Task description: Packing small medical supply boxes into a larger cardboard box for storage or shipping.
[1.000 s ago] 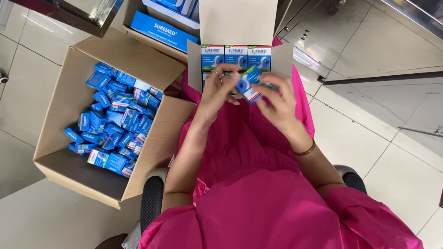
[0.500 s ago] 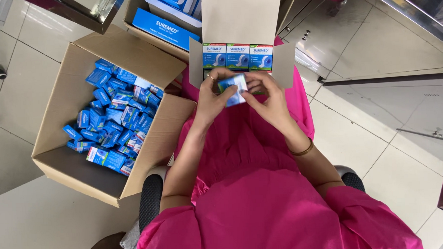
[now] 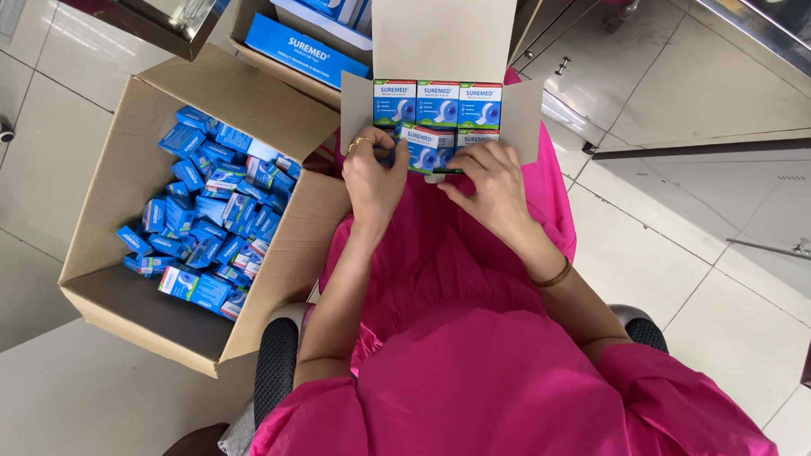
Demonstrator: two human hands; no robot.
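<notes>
Hands (image 3: 377, 179) (image 3: 489, 185) press glossy blue carton (image 3: 425, 151) — into cardboard tray (image 3: 444, 38).

A small open carton (image 3: 444, 38) rests on the person's lap, directly ahead, with a row of three packets (image 3: 437, 104) standing side by side inside it. Both hands meet at its near edge, the left hand (image 3: 374, 177) beside the right hand (image 3: 492, 191), holding a packet (image 3: 425, 151) between them. To the left, on the floor, a large open box (image 3: 134, 166) holds many loose packets (image 3: 212, 217). Behind it sits another box (image 3: 302, 45).
</notes>
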